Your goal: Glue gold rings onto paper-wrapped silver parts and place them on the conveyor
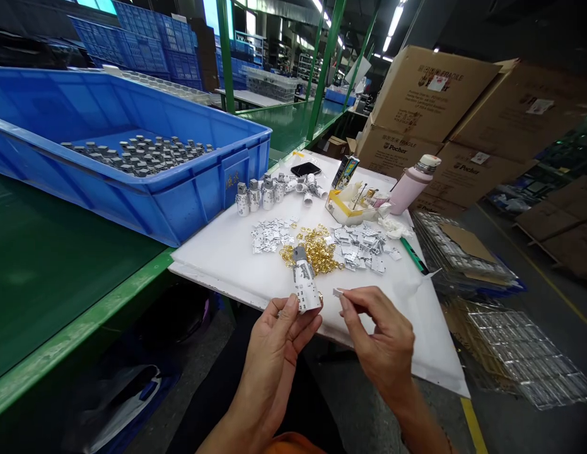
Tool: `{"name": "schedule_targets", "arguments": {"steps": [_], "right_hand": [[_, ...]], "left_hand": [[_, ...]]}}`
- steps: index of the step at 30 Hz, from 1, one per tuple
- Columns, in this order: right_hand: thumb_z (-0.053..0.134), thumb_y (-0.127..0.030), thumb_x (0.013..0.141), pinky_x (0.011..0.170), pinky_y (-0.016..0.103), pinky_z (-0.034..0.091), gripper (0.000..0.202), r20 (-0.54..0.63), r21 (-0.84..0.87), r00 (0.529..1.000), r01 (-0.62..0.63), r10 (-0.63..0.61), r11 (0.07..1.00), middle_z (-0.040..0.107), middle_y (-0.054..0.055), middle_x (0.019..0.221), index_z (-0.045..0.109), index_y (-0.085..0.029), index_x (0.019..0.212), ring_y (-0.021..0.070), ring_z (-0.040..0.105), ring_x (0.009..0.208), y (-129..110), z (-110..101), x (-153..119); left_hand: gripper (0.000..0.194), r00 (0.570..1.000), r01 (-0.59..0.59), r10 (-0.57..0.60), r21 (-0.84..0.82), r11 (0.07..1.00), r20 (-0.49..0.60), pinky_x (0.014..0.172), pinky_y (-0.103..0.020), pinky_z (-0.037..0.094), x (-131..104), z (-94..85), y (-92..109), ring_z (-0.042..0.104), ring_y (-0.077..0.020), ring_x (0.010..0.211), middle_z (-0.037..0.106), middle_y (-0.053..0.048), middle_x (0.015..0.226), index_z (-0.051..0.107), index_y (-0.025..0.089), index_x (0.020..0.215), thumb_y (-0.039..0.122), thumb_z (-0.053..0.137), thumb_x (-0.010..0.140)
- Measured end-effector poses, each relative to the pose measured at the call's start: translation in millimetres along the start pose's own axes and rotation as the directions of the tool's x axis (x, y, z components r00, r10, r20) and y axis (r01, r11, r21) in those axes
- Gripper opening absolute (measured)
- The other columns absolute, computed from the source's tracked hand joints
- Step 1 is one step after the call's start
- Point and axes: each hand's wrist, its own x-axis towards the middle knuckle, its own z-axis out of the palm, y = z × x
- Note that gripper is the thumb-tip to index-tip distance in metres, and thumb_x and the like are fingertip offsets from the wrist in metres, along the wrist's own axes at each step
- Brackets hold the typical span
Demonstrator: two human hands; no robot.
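Note:
My left hand (pixel 278 347) holds a white and grey cylindrical part (pixel 305 284) upright, its grey tip pointing away from me. Just to the right, my right hand (pixel 381 334) pinches a small light-coloured piece (pixel 338 292) between thumb and index finger, apart from the cylinder. Beyond the hands on the white table (pixel 217 265) lie a heap of gold rings (pixel 319 249), small white pieces (pixel 270 236) to its left and flat silver-grey pieces (pixel 362 246) to its right. Several similar cylindrical parts (pixel 243 200) stand farther back.
A blue bin (pixel 198 189) with many grey parts is at the left. Toward the back are a phone (pixel 306 169), a yellow-edged tray (pixel 345 213) and a pink bottle (pixel 410 186). A green marker (pixel 413 254) lies at the right; cardboard boxes (pixel 430 94) are stacked behind.

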Motion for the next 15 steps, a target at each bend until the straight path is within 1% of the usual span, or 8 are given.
{"name": "schedule_targets", "arguments": {"steps": [3, 6, 10, 15], "right_hand": [[0.058, -0.006, 0.086, 0.06, 0.027, 0.048, 0.02, -0.05, 0.007, 0.997, 0.061, -0.06, 0.998, 0.062, 0.002, 0.08, 0.065, -0.02, 0.099, 0.0138, 0.057, 0.068, -11.0, -3.6, 7.5], [0.059, -0.003, 0.085, 0.06, 0.027, 0.048, 0.026, -0.047, 0.0, 0.991, 0.123, -0.122, 0.992, 0.06, 0.002, 0.079, 0.065, -0.02, 0.104, 0.0131, 0.055, 0.068, -17.1, 1.2, 9.3], [0.06, -0.001, 0.084, 0.061, 0.027, 0.05, 0.032, -0.058, -0.044, 0.982, 0.175, -0.178, 0.984, 0.062, 0.003, 0.082, 0.065, -0.021, 0.109, 0.0142, 0.057, 0.072, -17.3, 7.3, 6.0], [0.061, -0.001, 0.083, 0.062, 0.029, 0.052, 0.038, -0.068, -0.108, 0.969, 0.23, -0.238, 0.967, 0.064, 0.004, 0.084, 0.063, -0.023, 0.114, 0.0155, 0.06, 0.074, -14.4, 8.2, 2.6]], "left_hand": [[0.015, 0.999, 0.01, -0.011, 0.014, 1.0, 0.036, 0.092, -0.036, 0.055, -3.9, 1.4, 1.2, 0.069, -0.0198, 0.095, 0.071, -0.01, 0.103, 0.061, 0.014, 0.094, 0.026, 0.065, 0.085], [0.015, 0.997, 0.013, -0.014, 0.027, 1.0, 0.072, 0.094, -0.036, 0.053, -7.4, 3.0, 2.2, 0.068, -0.0182, 0.095, 0.071, -0.008, 0.104, 0.061, 0.015, 0.093, 0.028, 0.062, 0.087], [0.012, 0.996, 0.03, -0.031, 0.018, 0.999, 0.088, 0.094, -0.034, 0.053, -10.1, 4.7, 3.9, 0.068, -0.0167, 0.095, 0.071, -0.005, 0.101, 0.06, 0.016, 0.091, 0.028, 0.062, 0.088], [0.012, 0.996, 0.028, -0.029, 0.013, 1.0, 0.087, 0.091, -0.033, 0.055, -11.2, 5.7, 4.7, 0.068, -0.0162, 0.092, 0.071, -0.006, 0.101, 0.061, 0.016, 0.092, 0.028, 0.062, 0.088]]}}
